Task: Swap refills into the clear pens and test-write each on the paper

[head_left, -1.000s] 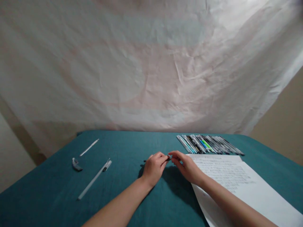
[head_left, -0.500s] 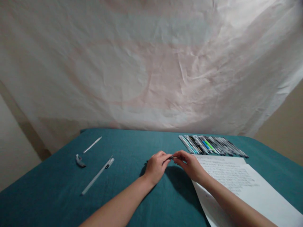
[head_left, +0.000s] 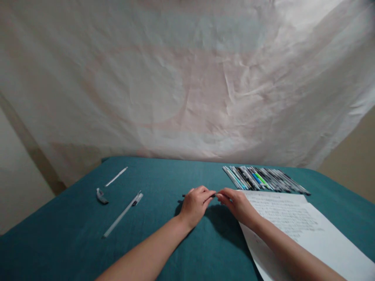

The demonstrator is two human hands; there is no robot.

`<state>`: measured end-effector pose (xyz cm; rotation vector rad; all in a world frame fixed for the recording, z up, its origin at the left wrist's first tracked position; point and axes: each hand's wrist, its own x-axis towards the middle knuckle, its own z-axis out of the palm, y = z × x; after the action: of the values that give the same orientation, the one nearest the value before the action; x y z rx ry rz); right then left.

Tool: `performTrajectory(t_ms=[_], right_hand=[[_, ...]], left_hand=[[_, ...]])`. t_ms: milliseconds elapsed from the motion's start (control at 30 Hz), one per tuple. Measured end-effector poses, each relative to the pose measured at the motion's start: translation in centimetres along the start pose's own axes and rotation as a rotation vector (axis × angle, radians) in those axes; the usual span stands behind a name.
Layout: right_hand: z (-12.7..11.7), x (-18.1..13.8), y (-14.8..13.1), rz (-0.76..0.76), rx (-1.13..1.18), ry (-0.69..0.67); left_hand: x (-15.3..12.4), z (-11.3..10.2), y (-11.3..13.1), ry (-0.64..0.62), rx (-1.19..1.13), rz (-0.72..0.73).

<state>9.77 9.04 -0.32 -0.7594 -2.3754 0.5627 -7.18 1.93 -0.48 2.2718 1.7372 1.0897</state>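
In the head view, my left hand (head_left: 193, 207) is closed around a dark pen (head_left: 213, 195) just above the middle of the cloth. The pen's rear end pokes out to the left behind my knuckles, and most of its barrel is hidden by the fingers. My right hand (head_left: 236, 204) pinches the pen's other end with thumb and fingertips. What exactly lies between those fingertips is too small to make out. The right forearm crosses over handwritten paper sheets (head_left: 328, 242).
A row of several pens (head_left: 260, 179) lies at the back right, beyond the paper. To the left on the green cloth (head_left: 164, 175) are a clear pen barrel with a cap (head_left: 123, 215), a grey correction tape (head_left: 101, 196) and a thin white stick (head_left: 116, 176). A pale sheet (head_left: 187, 86) hangs behind.
My hands have drawn slightly closer together along the pen, and less of the thin piece between them shows. The whole view has shifted a little; the things on the cloth stay put.
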Motion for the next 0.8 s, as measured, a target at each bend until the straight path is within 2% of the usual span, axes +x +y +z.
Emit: performTrajectory(t_ms=[133,300,533,700,800], right_hand=[[-0.01,0.05,-0.11,0.098,0.002,-0.022],[-0.22,0.2,-0.25,0.037,0.098,0.003],[-0.3,0.09,-0.13,0.043,-0.02,-0.026],[-0.39,0.19,-0.24,0.03,0.113,-0.036],[-0.35,0.2,-0.12,-0.003,0.1,-0.021]], left_hand=[[0.0,-0.08,0.27,-0.01,0.021,0.011],[-0.02,-0.11,0.26,0.006,0.022,0.003],[-0.05,-0.22,0.23,-0.007,0.045,0.024],[0.03,-0.34,0.16,-0.004,0.051,0.011],[0.04,-0.3,0.1,-0.002,0.05,0.012]])
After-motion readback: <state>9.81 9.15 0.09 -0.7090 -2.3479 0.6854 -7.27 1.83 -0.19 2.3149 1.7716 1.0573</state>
